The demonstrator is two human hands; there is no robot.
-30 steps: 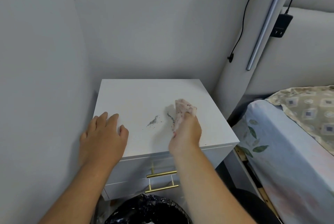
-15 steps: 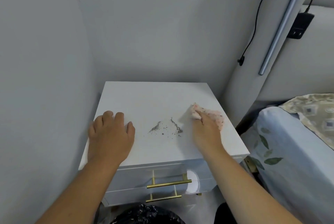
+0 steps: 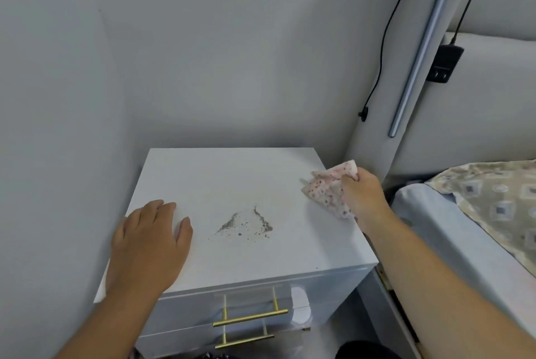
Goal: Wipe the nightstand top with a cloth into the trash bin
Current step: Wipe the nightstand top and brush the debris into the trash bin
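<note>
A: Where is the cloth?

B: Bunched in the right hand, near the right edge of the nightstand, at about 3 o'clock on the top. The fingers are curled around its upper end; the spotted lower part hangs out at 9 o'clock from the knuckles and touches the white surface.

A: And the left hand?

B: Flat on the top, palm down, fingers together and pointing to 12 o'clock, thumb out to the side. It holds nothing. It sits near the front left corner, around 8 o'clock on the top, with the wrist over the front edge.

A: What lies between the hands?

B: The dirt: two grey streaks that slant toward each other, with loose specks below them. It is a little front of centre. From the cloth it lies at about 8 o'clock, apart from it, with bare white top in the gap. From the left hand it is at about 3 o'clock, near the thumb yet not touching it.

A: The bin?

B: Only a scrap of black bag shows at the bottom edge of the view, at 6 o'clock below the drawers and their brass handles. I cannot tell more of it.

A: Anything at the right?

B: A bed, just beside the nightstand, under the right forearm.
</note>
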